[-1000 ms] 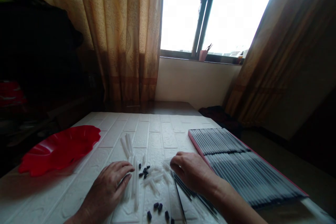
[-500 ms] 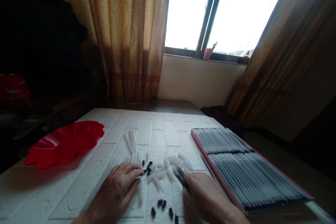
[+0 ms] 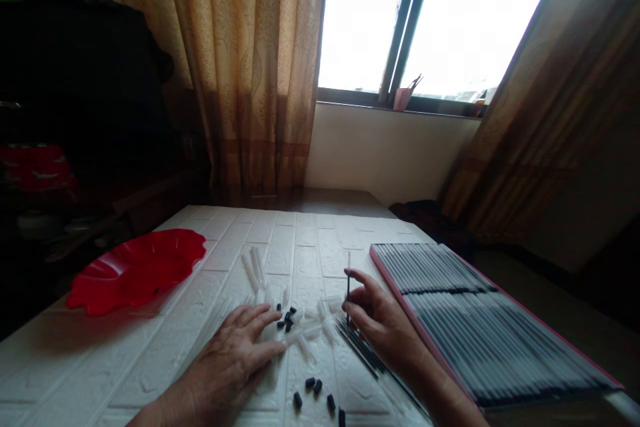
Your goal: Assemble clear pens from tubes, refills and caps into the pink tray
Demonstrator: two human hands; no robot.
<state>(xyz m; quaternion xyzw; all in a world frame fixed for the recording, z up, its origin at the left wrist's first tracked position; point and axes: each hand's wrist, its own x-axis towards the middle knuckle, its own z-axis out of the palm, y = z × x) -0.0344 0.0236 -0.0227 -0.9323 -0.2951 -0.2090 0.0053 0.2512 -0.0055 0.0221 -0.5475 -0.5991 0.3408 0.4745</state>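
My right hand [image 3: 375, 310] pinches a thin dark rod with a pale upper end [image 3: 349, 287], which stands upright between thumb and fingers. Beneath that hand lies a bundle of similar dark rods [image 3: 363, 350] on the white table. My left hand [image 3: 240, 347] rests with its fingers stretched out, fingertips beside a small cluster of short black caps [image 3: 287, 320]. Clear plastic tubes [image 3: 305, 340] lie scattered between the hands, and more tubes [image 3: 255, 270] are beyond the left hand. Several black caps [image 3: 314, 385] sit nearer to me.
A shallow pink-edged box [image 3: 435, 320] filled with rows of capped clear sticks lies on the right. To the left stands a red scalloped dish [image 3: 140, 273]. The white brick-patterned table [image 3: 310, 260] reaches toward the window wall, where a pink cup [image 3: 401, 99] stands on the sill.
My right hand has lifted and opened out from the bundle, and now holds one rod upright. The other rods lie below it. My left hand's fingers have spread a little more.
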